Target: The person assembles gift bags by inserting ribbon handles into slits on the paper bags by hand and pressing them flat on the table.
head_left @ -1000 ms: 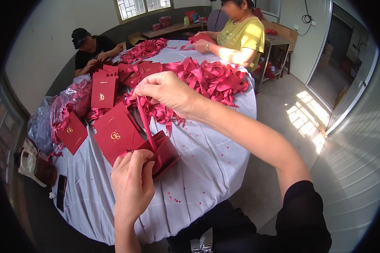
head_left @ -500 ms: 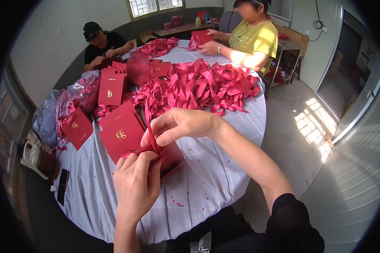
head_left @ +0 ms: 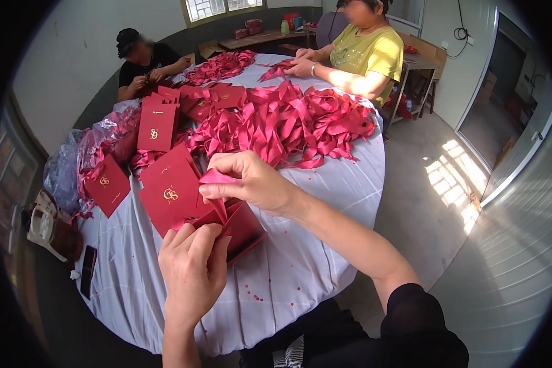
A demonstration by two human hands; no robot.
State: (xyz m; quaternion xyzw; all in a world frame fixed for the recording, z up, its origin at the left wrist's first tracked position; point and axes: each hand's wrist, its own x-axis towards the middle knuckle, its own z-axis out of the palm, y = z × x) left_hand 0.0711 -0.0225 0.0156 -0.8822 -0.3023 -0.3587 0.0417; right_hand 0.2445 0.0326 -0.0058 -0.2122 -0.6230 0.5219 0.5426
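Head view: the red bag [head_left: 246, 226] sits on the cloth-covered surface [head_left: 325, 245], between and just beyond the two hands. Its opening faces upward; the long edge of its rim runs from near left to far right. The left hand [head_left: 193, 267] has its fingers closed on the near left edge of the bag; whether they also pinch ribbon cannot be told. The right hand [head_left: 248, 184] grips the red ribbon [head_left: 213, 176] between thumb and fingers above the rim. The ribbon's lower length points down and nearward into the opening. A flat red piece [head_left: 168, 193] with a gold emblem lies just left; a ribbon heap [head_left: 288, 126] lies farther off.
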